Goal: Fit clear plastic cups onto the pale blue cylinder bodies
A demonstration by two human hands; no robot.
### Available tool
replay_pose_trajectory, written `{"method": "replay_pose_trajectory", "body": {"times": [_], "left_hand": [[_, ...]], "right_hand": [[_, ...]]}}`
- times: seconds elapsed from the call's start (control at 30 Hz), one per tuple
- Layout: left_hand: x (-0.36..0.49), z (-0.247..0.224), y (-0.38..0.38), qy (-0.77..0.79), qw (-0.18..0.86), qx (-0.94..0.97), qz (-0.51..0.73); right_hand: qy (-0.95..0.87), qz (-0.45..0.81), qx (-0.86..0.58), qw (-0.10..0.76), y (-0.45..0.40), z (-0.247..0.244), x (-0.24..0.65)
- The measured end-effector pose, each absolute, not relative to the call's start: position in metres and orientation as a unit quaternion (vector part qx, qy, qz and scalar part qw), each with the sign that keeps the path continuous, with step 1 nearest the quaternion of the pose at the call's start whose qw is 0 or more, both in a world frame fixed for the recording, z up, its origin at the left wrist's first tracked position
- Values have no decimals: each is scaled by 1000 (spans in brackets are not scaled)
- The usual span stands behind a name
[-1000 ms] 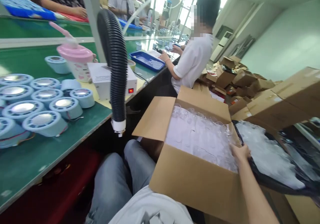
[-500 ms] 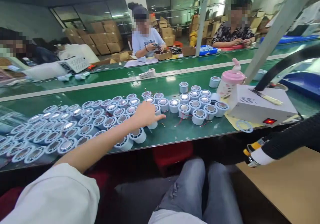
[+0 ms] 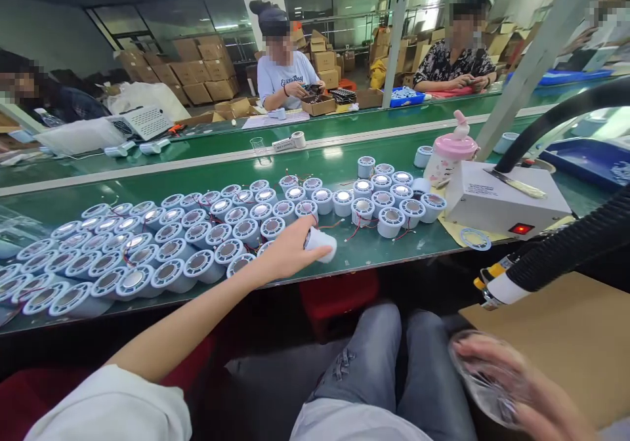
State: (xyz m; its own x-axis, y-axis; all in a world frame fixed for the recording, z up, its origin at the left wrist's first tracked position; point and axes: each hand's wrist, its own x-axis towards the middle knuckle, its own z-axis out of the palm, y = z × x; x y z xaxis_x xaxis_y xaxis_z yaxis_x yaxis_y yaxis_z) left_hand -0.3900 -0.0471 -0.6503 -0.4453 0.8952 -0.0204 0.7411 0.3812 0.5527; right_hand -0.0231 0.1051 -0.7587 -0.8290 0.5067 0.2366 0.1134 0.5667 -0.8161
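Head view | left hand (image 3: 288, 251): grip holds light-blue round housing (image 3: 323, 245), tilted, at worktop (image 3: 367, 251) near edge, beside similar housings (image 3: 197, 232) | right hand (image 3: 551, 398): grip holds clear plastic cup (image 3: 485, 395) beside right thigh (image 3: 428, 369).

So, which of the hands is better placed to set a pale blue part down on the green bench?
Probably the left: the left hand grips a pale blue part at the green bench, near similar parts. The right hand, away from the bench beside the leg, holds a clear plastic piece.
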Motion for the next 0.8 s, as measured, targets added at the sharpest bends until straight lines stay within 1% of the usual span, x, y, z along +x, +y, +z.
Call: {"method": "replay_pose_trajectory", "body": {"times": [0.07, 0.13, 0.23, 0.27, 0.3, 0.33, 0.37, 0.43, 0.5, 0.63, 0.8], "left_hand": [[-367, -663, -43, 742, 342, 465, 343], [-343, -679, -36, 657, 490, 427, 381], [-312, -699, -26, 561, 641, 380, 361], [-305, -702, -23, 541, 666, 376, 350], [-299, -703, -21, 535, 665, 394, 342], [-295, -702, -19, 542, 634, 438, 337], [-292, -701, -18, 554, 581, 491, 338], [-288, -698, -17, 577, 453, 583, 348], [-285, -697, -18, 590, 368, 624, 356], [-281, -707, -16, 591, 345, 607, 404], [-284, -722, -13, 544, 322, 650, 422]], "right_hand": [[-906, 326, -116, 243, 90, -749, -43], [-939, 204, -81, 264, 78, -738, -68], [-954, 75, -101, 273, 70, -726, -97], [-956, 53, -121, 263, 70, -724, -100], [-957, 46, -144, 249, 71, -722, -101], [-957, 55, -166, 231, 72, -721, -100], [-957, 78, -184, 211, 74, -719, -98], [-949, 163, -211, 170, 76, -716, -91], [-925, 272, -224, 141, 78, -713, -85], [-844, 451, -254, 137, 77, -707, -83], [-732, 575, -310, 194, 80, -706, -82]]}}
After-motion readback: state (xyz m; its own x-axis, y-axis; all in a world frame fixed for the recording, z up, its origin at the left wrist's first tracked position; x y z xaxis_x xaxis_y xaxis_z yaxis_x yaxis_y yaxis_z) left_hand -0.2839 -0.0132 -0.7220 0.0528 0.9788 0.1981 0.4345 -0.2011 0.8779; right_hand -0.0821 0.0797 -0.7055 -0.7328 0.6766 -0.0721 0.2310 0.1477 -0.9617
